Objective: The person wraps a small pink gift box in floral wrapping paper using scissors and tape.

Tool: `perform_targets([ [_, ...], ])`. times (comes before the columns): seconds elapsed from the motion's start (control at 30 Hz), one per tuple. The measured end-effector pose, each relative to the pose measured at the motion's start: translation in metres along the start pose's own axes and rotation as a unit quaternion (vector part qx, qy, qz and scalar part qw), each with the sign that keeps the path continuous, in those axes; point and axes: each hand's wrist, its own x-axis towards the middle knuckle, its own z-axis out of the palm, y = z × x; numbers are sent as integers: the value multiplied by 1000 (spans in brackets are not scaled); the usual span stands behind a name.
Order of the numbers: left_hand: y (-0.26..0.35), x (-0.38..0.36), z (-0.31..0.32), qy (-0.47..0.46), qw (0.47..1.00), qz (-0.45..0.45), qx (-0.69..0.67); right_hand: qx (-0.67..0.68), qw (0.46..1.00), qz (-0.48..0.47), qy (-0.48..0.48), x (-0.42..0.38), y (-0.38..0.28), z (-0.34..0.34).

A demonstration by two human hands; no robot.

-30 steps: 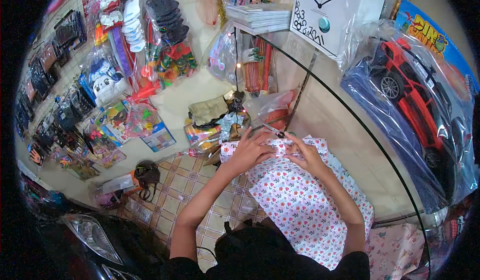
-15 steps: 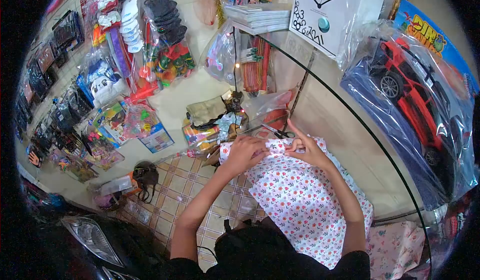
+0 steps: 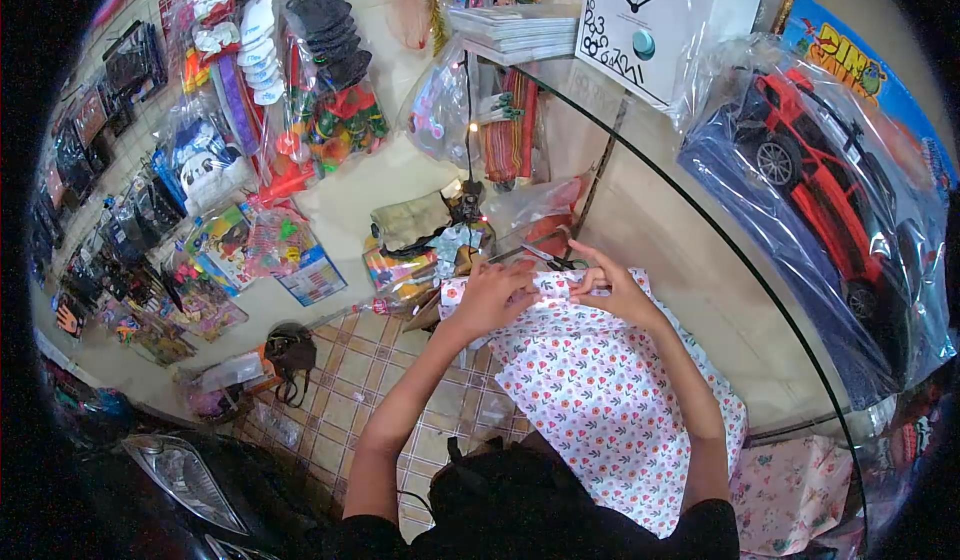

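A large sheet of white floral wrapping paper (image 3: 610,420) slopes from the glass counter down over my lap, its far edge folded into a flat band. My left hand (image 3: 493,300) grips this band on its left part, fingers bent over it and close together. On the band's right part, my right hand (image 3: 617,298) pinches the paper between thumb and curled fingers, its index finger stretched out. Whatever may lie inside the fold is hidden. Just beyond my right hand lies a pair of scissors (image 3: 545,257), partly covered.
A boxed wall clock (image 3: 640,30) and a wrapped red toy car (image 3: 825,190) stand on the glass to the right. Packaged goods (image 3: 410,250) lie beyond my left hand. A motorbike headlight (image 3: 185,480) is at lower left, above the tiled floor (image 3: 380,390).
My right index finger has come down slightly and bent a little to the left. My left hand has shifted only slightly on the fold. The whole view has moved a touch.
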Motion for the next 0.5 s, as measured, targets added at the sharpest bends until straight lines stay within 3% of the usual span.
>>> perform_targets([
  [0.33, 22, -38, 26, 160, 971, 149, 99, 34, 999, 37, 4, -1, -3, -1],
  [0.5, 18, -41, 30, 92, 973, 125, 174, 30, 999, 31, 7, 0, 2, 0],
])
